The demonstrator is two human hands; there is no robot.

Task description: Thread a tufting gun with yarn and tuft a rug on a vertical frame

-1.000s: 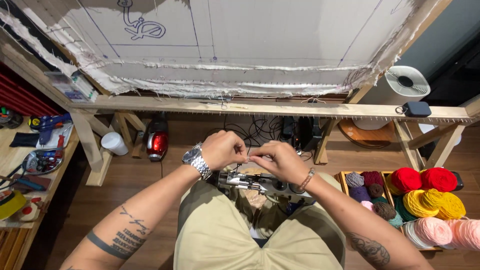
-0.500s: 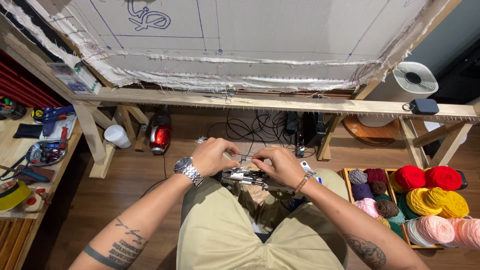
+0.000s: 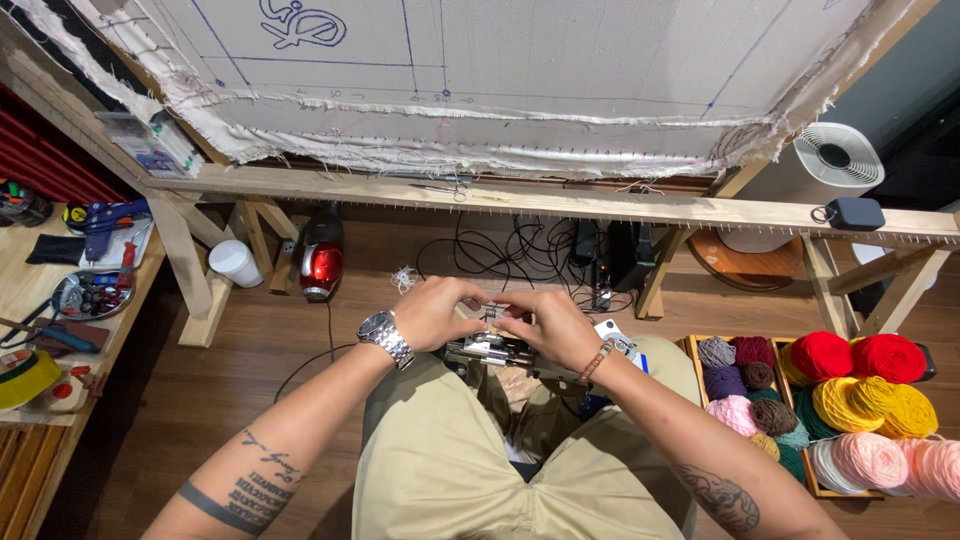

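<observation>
We see our left hand (image 3: 432,312) and right hand (image 3: 553,327) pinched shut on the metal tufting gun (image 3: 490,347) resting over our lap. Yarn balls (image 3: 845,400) sit in a box at right, on the floor.

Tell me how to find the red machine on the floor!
Look under the long wooden beam that holds the big white cloth. On the wooden floor at its left end, beside a white cup, lies the red machine. Nothing else there is shiny red and black.

Craft workshop, stretched cloth on wooden frame (image 3: 560,205), yarn balls in crate (image 3: 820,390), tool-strewn workbench (image 3: 40,290)
</observation>
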